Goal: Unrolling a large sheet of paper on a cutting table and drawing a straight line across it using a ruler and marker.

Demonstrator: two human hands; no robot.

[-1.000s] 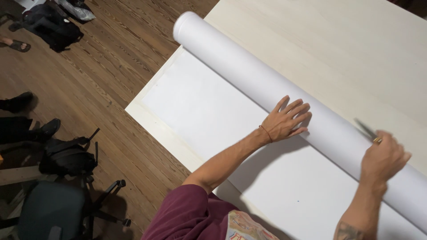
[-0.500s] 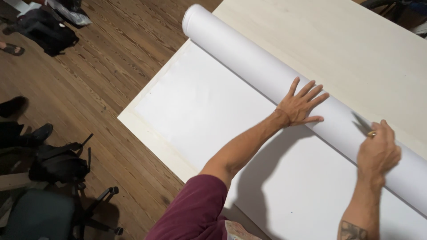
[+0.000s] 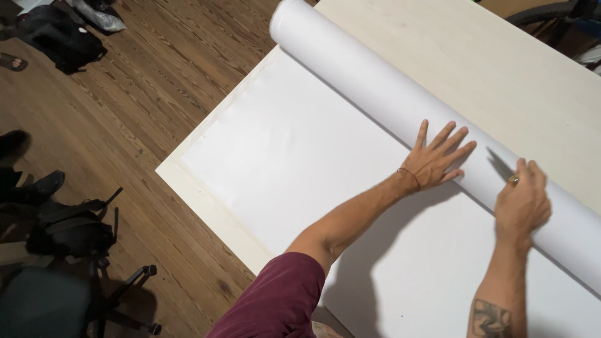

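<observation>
Hands both on the big white paper roll (image 3: 400, 106) — it runs diagonally from the top centre of the frame down to the right edge, lying on a pale wooden tabletop (image 3: 501, 69). Left hand (image 3: 435, 164) is flat, fingers spread wide, pressing where the roll meets the unrolled white sheet (image 3: 294, 156). Right hand (image 3: 523, 203), lower right, has its grip curled together against the roll's side — can't tell if it's pinching anything. Dark backpack (image 3: 72, 228) sits on the wooden floor (image 3: 156, 75) at the left.

A black backpack (image 3: 72, 228) and dark bags (image 3: 59, 44) lie on the wooden floor (image 3: 156, 94).
</observation>
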